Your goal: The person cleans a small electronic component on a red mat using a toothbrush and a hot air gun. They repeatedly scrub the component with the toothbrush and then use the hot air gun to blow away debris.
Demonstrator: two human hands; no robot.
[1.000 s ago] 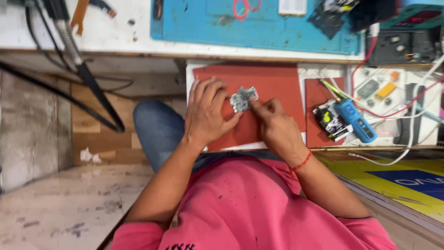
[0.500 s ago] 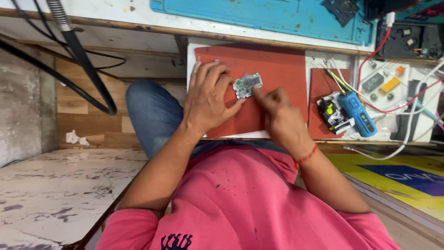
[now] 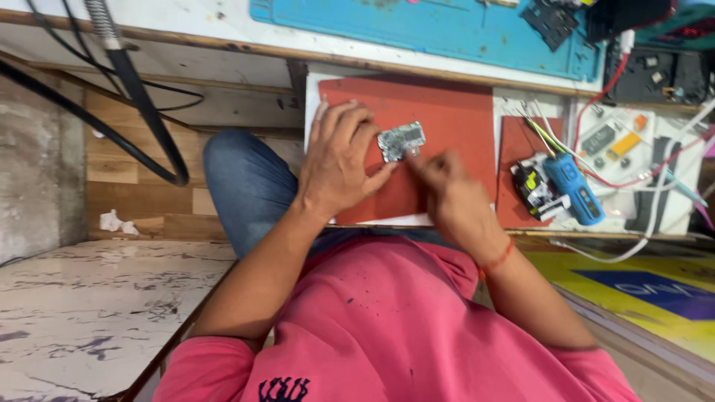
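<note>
A small grey-green circuit board (image 3: 401, 140) lies on a red mat (image 3: 447, 119) on a white board across my lap. My left hand (image 3: 339, 160) rests flat on the mat with fingers spread, its thumb and fingertips touching the board's left edge. My right hand (image 3: 447, 186) is blurred, fingers pinched together at the board's lower right corner; whether it holds a small part or tool there is unclear.
A smaller red mat (image 3: 518, 141) to the right carries a blue cylindrical device (image 3: 572, 186) and a black-and-yellow module (image 3: 530, 190) with wires. A blue work mat (image 3: 417, 26) lies on the bench above. Black cables (image 3: 141, 104) hang at the left. A tray of small parts (image 3: 618, 141) sits far right.
The view has shifted down and right slightly. My right hand moved closer to the board's lower right corner; my left hand kept its place beside the board.
</note>
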